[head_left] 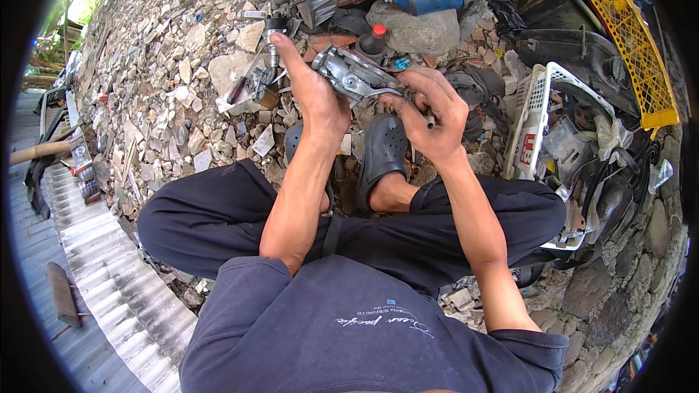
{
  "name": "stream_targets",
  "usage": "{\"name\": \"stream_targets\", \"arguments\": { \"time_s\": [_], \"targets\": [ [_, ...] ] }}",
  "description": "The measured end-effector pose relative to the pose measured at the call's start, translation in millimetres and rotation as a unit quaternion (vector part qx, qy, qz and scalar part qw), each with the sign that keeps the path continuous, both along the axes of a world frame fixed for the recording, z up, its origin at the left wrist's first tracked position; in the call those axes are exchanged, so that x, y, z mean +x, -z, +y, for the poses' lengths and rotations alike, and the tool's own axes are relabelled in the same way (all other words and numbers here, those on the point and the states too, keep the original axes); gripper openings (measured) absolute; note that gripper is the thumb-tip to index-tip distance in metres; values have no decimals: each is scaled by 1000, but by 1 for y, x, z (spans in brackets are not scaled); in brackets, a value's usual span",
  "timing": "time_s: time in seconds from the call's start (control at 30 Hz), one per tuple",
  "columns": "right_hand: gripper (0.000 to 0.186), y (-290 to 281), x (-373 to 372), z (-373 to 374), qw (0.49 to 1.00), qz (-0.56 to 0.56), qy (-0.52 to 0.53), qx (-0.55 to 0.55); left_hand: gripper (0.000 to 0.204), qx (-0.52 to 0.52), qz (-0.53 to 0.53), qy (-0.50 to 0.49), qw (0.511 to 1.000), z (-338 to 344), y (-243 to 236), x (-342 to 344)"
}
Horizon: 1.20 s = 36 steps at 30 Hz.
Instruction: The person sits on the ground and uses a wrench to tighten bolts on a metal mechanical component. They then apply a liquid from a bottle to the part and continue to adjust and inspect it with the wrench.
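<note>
Upper centre: metal casting (354, 75), left hand (318, 98) half-curled, holding it; right hand (435, 113) closed on a rod (430, 123) at its right end. I judge manipulation underway, next requiring steady support.

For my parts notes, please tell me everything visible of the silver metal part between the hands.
The silver metal part looks cast, with a hollowed face, raised edges and dark patches. Held above stony ground, it slants toward the picture's lower right. The left hand grips its left end; the right hand meets its right.
</note>
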State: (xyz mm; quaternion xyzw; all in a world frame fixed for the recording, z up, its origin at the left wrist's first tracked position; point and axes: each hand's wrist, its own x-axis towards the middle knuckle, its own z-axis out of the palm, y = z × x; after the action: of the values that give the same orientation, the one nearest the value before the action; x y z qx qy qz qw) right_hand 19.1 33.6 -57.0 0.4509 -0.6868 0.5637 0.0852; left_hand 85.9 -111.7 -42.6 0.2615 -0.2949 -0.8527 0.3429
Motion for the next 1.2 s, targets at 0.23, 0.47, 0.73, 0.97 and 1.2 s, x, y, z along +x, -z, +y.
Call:
{"name": "stream_targets", "arguments": {
  "time_s": [0.23,0.47,0.73,0.97,1.2],
  "targets": [
    [32,-4,-14,5,997,-72,-27,-25,91,-13,-43,36,998,4,2,-2],
    [40,10,-22,8,983,-163,-52,-67,112,-103,-31,14,994,10,7,-2],
    [51,11,-7,1,997,-58,-35,-49,113,-145,-6,-74,987,9,-1,-1],
    [30,-9,-12,10,999,26,-14,-33,108,-118,-105,3,987,7,-9,8],
    [35,-26,-5,5,998,-68,-2,-14,100,-77,-134,82,985,-9,-18,6]
  ]
}}
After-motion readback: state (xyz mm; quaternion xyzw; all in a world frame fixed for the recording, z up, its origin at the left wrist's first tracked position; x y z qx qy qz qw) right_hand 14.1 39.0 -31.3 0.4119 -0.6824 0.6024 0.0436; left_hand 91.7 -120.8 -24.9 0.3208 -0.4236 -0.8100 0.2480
